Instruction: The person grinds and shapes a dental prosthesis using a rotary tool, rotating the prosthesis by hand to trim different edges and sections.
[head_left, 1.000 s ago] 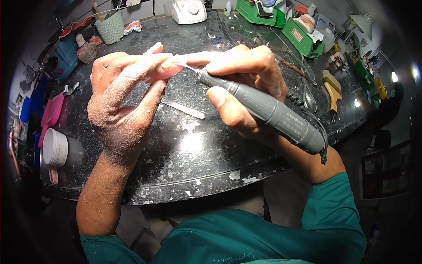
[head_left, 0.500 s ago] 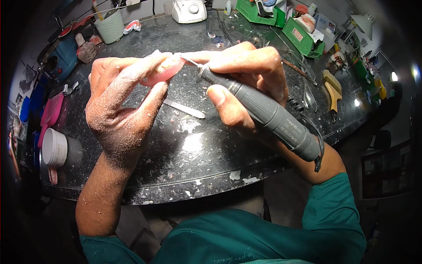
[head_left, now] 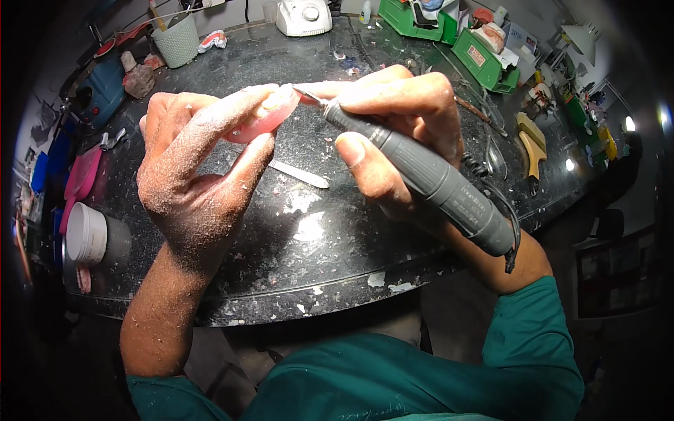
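Observation:
My left hand (head_left: 200,158), coated in pale dust, pinches a pink denture (head_left: 265,125) between thumb and fingers; part of it is hidden by the fingers. My right hand (head_left: 400,130) grips a dark grey rotary handpiece (head_left: 435,179) like a pen. Its thin metal bur (head_left: 309,95) points left, and the tip is at the denture's upper right edge; whether it touches, I cannot tell. A black cord hangs from the handpiece's rear end. Beneath the hands, a slim white-and-metal tool (head_left: 300,174) lies on the dark table.
A white control box (head_left: 304,17) stands at the back. Green bins (head_left: 484,63) sit back right, a wooden-handled brush (head_left: 532,147) at the right. To the left are a white lidded tub (head_left: 87,233), a pink dustpan-like item (head_left: 83,175) and a pale woven basket (head_left: 175,43). Dust and chips speckle the table.
The denture has turned slightly and shifted a little right within my left fingers. The handpiece has rolled slightly and moved a little right with my right hand.

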A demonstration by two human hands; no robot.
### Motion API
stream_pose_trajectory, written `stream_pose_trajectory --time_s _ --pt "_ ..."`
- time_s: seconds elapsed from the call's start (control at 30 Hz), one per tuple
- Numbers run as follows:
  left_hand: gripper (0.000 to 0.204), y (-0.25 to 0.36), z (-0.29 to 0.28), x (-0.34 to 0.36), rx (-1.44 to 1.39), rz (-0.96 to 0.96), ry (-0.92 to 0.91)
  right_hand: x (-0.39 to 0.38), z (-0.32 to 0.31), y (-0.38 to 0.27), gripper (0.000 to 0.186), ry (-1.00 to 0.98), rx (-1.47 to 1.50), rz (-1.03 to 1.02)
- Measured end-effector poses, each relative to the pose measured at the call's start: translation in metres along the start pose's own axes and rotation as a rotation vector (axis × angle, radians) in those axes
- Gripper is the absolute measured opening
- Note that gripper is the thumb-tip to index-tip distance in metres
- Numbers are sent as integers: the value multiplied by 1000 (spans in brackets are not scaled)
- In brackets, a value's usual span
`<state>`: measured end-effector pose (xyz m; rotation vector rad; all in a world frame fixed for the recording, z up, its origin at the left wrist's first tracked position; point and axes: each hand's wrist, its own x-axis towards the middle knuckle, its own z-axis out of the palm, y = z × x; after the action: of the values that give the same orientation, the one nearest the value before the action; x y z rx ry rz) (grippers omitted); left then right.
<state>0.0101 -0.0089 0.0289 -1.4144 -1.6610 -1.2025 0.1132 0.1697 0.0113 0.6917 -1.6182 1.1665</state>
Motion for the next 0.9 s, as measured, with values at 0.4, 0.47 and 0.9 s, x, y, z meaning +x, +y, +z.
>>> stream_pose_trajectory --time_s 0.4,0.47,0.9 --pt "45 -6 -1 -2 -52 66 -64 1 -6 -2 42 -77 -74 -20" --pt "44 -6 -2 -2 -50 50 -82 2 -6 -2 41 -81 -41 -17" --pt "44 -8 -2 -4 -46 13 -69 1 -1 8 39 -44 6 -89"
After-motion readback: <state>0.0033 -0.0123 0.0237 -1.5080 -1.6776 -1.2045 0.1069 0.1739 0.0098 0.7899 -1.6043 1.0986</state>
